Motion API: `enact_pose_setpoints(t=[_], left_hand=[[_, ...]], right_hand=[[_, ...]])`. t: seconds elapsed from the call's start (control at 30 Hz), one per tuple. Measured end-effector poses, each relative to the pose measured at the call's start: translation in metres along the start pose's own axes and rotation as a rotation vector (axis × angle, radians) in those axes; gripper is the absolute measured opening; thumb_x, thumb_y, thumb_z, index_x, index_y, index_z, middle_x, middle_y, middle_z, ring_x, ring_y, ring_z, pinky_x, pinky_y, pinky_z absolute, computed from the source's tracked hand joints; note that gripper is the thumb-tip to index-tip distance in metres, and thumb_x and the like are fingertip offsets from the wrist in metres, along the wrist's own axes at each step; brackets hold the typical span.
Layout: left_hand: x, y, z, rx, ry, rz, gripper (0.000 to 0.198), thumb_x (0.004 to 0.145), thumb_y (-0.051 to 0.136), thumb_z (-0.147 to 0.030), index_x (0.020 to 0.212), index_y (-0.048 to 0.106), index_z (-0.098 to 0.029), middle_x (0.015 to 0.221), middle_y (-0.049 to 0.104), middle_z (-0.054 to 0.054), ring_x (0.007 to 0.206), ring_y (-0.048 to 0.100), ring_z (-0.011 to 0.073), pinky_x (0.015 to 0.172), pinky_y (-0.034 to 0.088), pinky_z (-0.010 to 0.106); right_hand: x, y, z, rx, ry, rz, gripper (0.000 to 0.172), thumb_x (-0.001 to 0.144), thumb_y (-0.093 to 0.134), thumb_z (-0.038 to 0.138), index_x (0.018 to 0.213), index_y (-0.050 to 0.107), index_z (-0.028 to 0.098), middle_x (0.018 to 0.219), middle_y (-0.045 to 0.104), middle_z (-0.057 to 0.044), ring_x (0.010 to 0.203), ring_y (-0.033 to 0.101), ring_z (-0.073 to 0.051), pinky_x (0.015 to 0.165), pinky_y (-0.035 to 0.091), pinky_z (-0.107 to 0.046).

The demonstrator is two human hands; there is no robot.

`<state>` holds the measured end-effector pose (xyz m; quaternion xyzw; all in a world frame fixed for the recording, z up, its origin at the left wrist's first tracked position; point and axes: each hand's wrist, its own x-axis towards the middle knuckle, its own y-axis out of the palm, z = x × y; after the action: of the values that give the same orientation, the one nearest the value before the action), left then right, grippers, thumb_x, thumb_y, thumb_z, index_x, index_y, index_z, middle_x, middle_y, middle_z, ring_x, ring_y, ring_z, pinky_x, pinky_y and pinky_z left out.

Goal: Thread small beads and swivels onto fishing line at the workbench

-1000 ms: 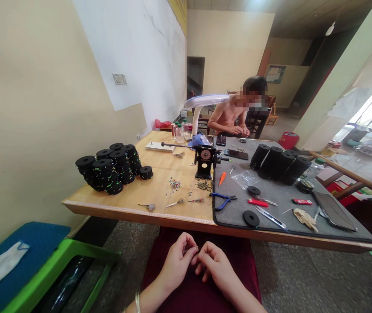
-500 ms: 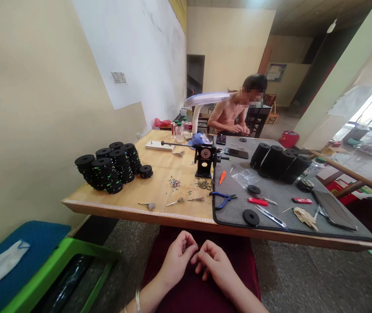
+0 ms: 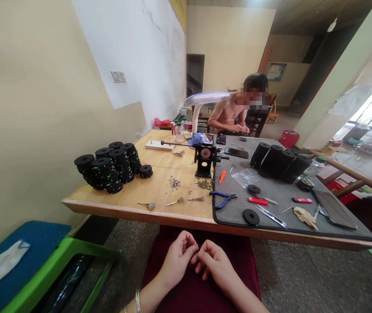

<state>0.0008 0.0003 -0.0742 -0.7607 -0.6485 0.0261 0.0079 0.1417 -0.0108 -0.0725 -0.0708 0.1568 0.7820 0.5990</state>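
My left hand (image 3: 183, 253) and my right hand (image 3: 212, 260) are close together over a dark red cloth (image 3: 169, 278), just below the table's front edge. Each has thumb and fingers pinched. Whatever lies between the fingertips is too small to make out. On the table beyond my hands are a heap of small coloured beads (image 3: 174, 182), a heap of small dark metal parts (image 3: 204, 184) and several little bundles of fine strands (image 3: 175, 201). Blue-handled pliers (image 3: 222, 199) lie open on the grey mat. A black hand-crank winder (image 3: 204, 158) stands behind the heaps.
Stacks of black foam spools (image 3: 102, 167) stand at the left, with more spools (image 3: 273, 161) on the grey mat (image 3: 238, 213). Scissors (image 3: 270, 216), a red lighter (image 3: 258, 201) and a tablet (image 3: 334, 210) lie there too. Across the table sits another person (image 3: 231, 115).
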Motion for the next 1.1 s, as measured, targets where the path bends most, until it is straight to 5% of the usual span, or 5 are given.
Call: enact_pose_setpoints(t=[1.1], left_hand=[[-0.0022, 0.0011, -0.0019, -0.004, 0.002, -0.01, 0.008, 0.076, 0.058, -0.023, 0.073, 0.052, -0.02, 0.072, 0.057, 0.0, 0.07, 0.054, 0.0157, 0.068, 0.044, 0.027]], right_hand=[[-0.0002, -0.0008, -0.0013, 0.015, -0.001, 0.004, 0.036, 0.071, 0.063, 0.05, 0.068, 0.045, 0.019, 0.069, 0.067, -0.003, 0.049, 0.058, -0.01, 0.037, 0.036, -0.016]])
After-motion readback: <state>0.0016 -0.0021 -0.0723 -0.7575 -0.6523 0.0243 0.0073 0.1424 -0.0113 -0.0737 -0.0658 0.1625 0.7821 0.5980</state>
